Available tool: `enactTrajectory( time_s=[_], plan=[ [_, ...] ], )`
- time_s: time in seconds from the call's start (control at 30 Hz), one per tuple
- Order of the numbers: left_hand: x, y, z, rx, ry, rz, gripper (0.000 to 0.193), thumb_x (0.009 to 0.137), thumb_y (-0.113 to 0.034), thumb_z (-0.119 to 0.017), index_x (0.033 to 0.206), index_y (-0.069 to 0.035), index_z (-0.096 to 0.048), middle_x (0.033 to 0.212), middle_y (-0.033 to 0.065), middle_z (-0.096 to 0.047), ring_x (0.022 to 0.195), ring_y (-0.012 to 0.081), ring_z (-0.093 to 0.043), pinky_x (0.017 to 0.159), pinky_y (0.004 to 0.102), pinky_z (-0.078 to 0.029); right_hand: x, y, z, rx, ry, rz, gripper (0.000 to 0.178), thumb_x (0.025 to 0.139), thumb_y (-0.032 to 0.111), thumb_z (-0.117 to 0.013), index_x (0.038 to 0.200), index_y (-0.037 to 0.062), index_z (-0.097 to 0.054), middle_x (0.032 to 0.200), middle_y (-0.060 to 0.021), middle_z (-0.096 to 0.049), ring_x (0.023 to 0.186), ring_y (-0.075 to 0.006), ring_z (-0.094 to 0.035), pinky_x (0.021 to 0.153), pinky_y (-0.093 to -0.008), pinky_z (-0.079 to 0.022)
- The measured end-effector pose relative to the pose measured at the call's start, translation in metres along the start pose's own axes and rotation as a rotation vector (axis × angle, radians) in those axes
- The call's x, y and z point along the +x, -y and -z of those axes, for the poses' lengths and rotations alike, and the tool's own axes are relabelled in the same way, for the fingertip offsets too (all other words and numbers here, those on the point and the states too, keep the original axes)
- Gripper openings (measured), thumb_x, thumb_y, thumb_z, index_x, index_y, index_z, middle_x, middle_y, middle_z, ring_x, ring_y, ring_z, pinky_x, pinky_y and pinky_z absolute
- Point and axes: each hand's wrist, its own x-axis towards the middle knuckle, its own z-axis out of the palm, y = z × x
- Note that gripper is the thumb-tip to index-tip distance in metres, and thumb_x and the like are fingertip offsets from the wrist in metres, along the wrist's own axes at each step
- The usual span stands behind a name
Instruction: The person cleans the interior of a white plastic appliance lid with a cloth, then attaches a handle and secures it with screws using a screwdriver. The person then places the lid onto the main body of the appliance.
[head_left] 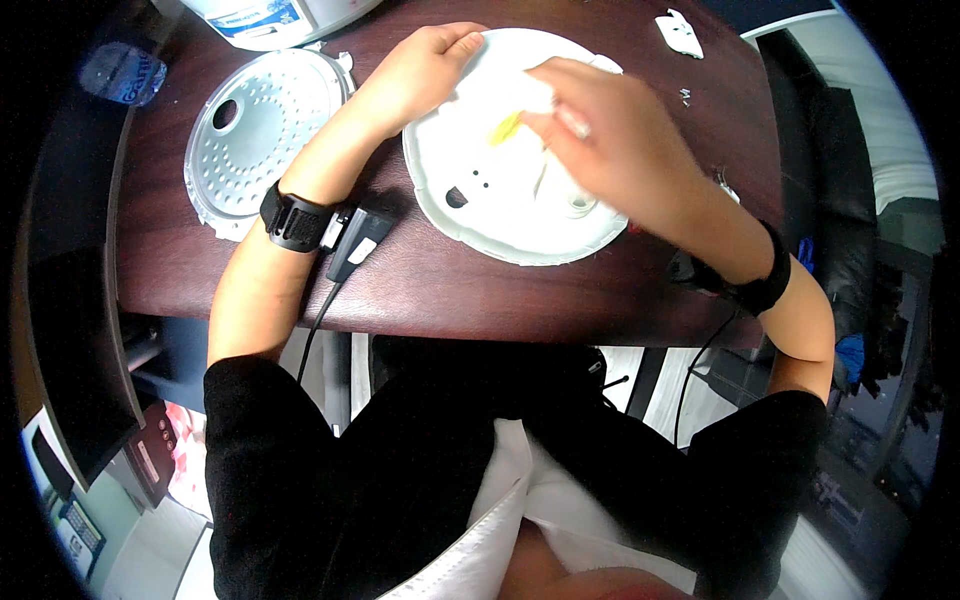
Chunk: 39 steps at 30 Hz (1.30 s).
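Note:
A round white plastic cover (520, 238) with a raised rim lies on the brown table in front of me. It has small dark holes and a dark half-round opening near its lower left. My left hand (425, 70) grips the cover's upper left rim, fingers curled at the edge. Over the cover's right half is my right hand (620, 140), smeared by motion, with thumb and fingers closed together. At its fingertips shows a small yellow piece (507, 128), touching or just above the cover; its kind is too blurred to tell.
A grey perforated disc (300, 100) lies left of my left forearm. Behind it stands a white container (330, 18). A clear plastic bottle (125, 75) is at the far left. A small white part (680, 33) and tiny metal bits (685, 97) lie at the right. Cabled black devices (357, 243) hang at my wrists.

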Motion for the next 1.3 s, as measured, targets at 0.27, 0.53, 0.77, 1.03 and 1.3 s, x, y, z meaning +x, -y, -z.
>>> enactTrajectory(
  time_s=[0.27,0.53,0.77,1.03,1.3],
  plan=[
    [-0.002,-0.004,-0.002,0.022,0.001,-0.003,0.039,0.098,-0.029,-0.043,0.12,0.001,-0.054,0.1,0.0091,-0.064,0.089,0.0131,-0.06,0.081,0.026,-0.047,-0.047,-0.038,0.007,-0.225,0.137,-0.047,0.014,0.084,0.012,-0.054,0.094,0.002,-0.056,0.082,-0.0132,-0.059,0.073,-0.0302,-0.06,0.062,-0.0391,-0.049],
    [-0.006,-0.008,0.0,0.092,-0.031,0.019,0.041,0.097,-0.03,-0.045,0.119,0.003,-0.055,0.101,0.0099,-0.065,0.091,0.0138,-0.06,0.082,0.0264,-0.046,-0.044,-0.031,0.024,-0.157,0.445,-0.028,0.019,0.076,0.002,-0.051,0.096,-0.0001,-0.052,0.082,-0.0143,-0.059,0.072,-0.0301,-0.06,0.062,-0.04,-0.049],
    [-0.003,-0.009,0.003,0.108,0.038,0.047,0.042,0.096,-0.03,-0.046,0.119,0.004,-0.054,0.102,0.0096,-0.065,0.091,0.013,-0.06,0.081,0.0258,-0.047,-0.037,-0.054,-0.004,-0.218,0.241,0.081,0.02,0.076,0.003,-0.053,0.096,-0.0001,-0.052,0.083,-0.0134,-0.058,0.073,-0.0297,-0.06,0.063,-0.0398,-0.048],
    [-0.002,-0.009,0.001,0.078,0.032,0.019,0.041,0.096,-0.029,-0.046,0.119,0.004,-0.055,0.103,0.0117,-0.065,0.092,0.0145,-0.06,0.081,0.0266,-0.047,0.011,-0.044,-0.027,-0.134,0.075,0.305,0.02,0.076,0.008,-0.057,0.096,0.0067,-0.056,0.086,-0.0094,-0.058,0.075,-0.0259,-0.06,0.063,-0.0375,-0.049],
    [-0.005,-0.013,0.0,0.08,-0.019,-0.041,0.035,0.095,-0.023,-0.045,0.113,0.004,-0.058,0.093,0.0166,-0.067,0.083,0.0217,-0.065,0.078,0.0314,-0.049,-0.013,0.02,0.005,-0.18,0.561,0.45,0.013,0.077,0.01,-0.059,0.087,0.0117,-0.067,0.091,-0.002,-0.056,0.091,-0.0175,-0.053,0.073,-0.0285,-0.049]
  ],
)
